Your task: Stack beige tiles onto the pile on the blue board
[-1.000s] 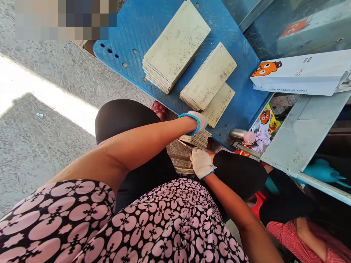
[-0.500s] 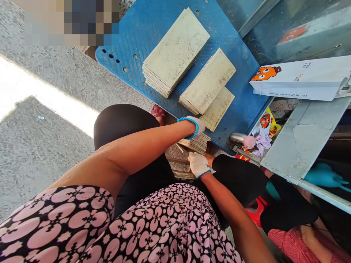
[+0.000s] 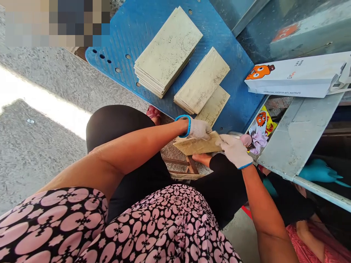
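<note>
My left hand (image 3: 200,128), in a white glove with a blue cuff, grips the upper edge of a pale, speckled rectangular panel (image 3: 196,147). My right hand (image 3: 234,149), gloved alike, pinches the panel's right end. The panel is tilted over my lap, and its far side is hidden. Just beyond it, on a blue plastic board (image 3: 115,45), lie a tall stack of similar panels (image 3: 170,49), a smaller stack (image 3: 203,78) and a lower panel (image 3: 216,104) partly under the smaller stack. A sliver of another stack shows behind my left wrist.
A white paper bag (image 3: 290,78) rests on a metal ledge (image 3: 296,135) at the right. A pink-ended flask (image 3: 246,140) and crumpled wrappers (image 3: 260,140) lie near the board's corner. Wooden slats (image 3: 178,161) sit below my hands. Another person's arm (image 3: 312,237) shows at lower right.
My right hand has risen and moved right, from beside the lower stack to the end of a panel. The panel is now lifted between both hands. The view has shifted slightly.
</note>
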A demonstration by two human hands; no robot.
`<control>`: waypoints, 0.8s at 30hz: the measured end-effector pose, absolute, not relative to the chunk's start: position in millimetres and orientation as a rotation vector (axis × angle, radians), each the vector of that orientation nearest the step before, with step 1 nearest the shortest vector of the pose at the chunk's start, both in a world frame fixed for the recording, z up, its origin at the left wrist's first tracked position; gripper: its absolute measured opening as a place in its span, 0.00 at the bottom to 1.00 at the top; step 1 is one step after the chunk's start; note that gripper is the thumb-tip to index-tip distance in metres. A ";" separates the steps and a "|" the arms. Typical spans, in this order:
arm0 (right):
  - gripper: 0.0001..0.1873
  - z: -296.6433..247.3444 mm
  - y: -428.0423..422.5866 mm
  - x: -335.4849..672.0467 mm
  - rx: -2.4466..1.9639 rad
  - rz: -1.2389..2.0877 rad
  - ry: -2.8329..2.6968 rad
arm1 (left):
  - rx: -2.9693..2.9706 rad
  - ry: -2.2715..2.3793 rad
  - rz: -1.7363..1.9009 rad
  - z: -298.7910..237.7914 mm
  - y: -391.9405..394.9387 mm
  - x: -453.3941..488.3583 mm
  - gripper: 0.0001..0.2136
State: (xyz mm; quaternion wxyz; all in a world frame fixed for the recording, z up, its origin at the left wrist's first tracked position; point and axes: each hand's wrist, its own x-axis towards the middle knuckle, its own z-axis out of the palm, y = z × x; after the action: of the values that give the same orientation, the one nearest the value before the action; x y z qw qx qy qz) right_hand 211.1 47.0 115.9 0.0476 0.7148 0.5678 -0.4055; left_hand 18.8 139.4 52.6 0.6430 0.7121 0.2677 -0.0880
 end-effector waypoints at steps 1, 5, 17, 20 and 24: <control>0.14 117.3 52.6 214.2 2.333 -1.243 1.739 | 1.619 0.624 -0.137 54.8 141.1 19.8 0.06; 0.21 110.0 59.2 212.1 2.928 -1.059 1.741 | 1.609 0.727 -0.005 61.8 146.9 23.1 0.12; 0.67 57.5 -3.2 115.4 2.818 -0.877 1.125 | 1.263 1.026 -0.032 73.3 155.8 25.4 0.11; 0.68 63.5 13.3 109.3 2.784 -0.839 1.149 | 1.211 1.063 -0.030 71.5 154.8 29.4 0.09; 0.66 69.0 35.3 122.7 2.771 -0.866 1.091 | 1.501 1.143 -0.018 74.5 157.6 37.4 0.13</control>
State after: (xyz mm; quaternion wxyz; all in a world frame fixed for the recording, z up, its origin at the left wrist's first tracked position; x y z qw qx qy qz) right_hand 122.7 35.3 69.0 0.0201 0.8933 0.3518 -0.2792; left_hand 37.4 157.6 74.5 0.5871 0.6440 0.4904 -0.0079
